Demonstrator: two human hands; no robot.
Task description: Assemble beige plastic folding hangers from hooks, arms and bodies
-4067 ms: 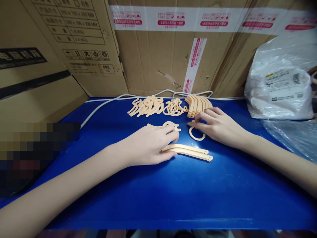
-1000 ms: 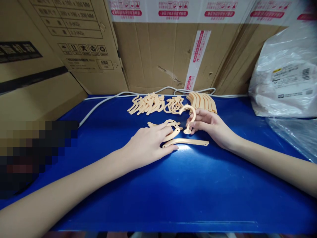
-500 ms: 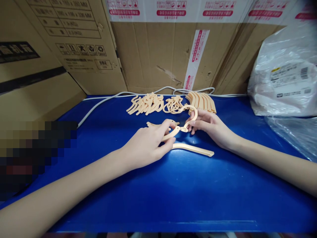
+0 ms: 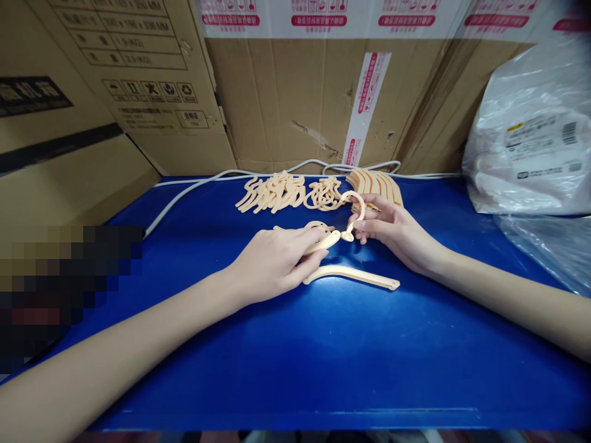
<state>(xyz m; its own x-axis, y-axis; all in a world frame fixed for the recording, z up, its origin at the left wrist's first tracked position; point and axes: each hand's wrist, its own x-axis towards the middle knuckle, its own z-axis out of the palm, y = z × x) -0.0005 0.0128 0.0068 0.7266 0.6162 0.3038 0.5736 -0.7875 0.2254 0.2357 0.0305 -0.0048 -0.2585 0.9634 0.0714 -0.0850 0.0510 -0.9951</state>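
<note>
My left hand (image 4: 272, 261) is closed, pinching a beige curved arm piece (image 4: 325, 242) between thumb and fingers, its rounded end pointing right. In my right hand (image 4: 399, 232) is a beige hook (image 4: 362, 208), gripped by its curve, with a small round foot at its lower end. The foot sits very close to the arm piece's tip; whether they touch I cannot tell. On the blue table in front of them lies a long, bent beige arm piece (image 4: 353, 274). More beige parts (image 4: 319, 225) show behind my left hand, partly covered by it.
Along the back lie a pile of wavy beige parts (image 4: 272, 194), a heap of hooks (image 4: 323, 194) and a row of curved arm pieces (image 4: 378, 184). A white cable (image 4: 194, 183) runs behind them. Cardboard boxes (image 4: 295, 104) wall the back; a plastic bag (image 4: 530, 141) stands right.
The hook has turned a little in my right hand, its foot shifting slightly right. My left hand has tilted its arm piece and moved slightly up, uncovering the lying piece's left end.
</note>
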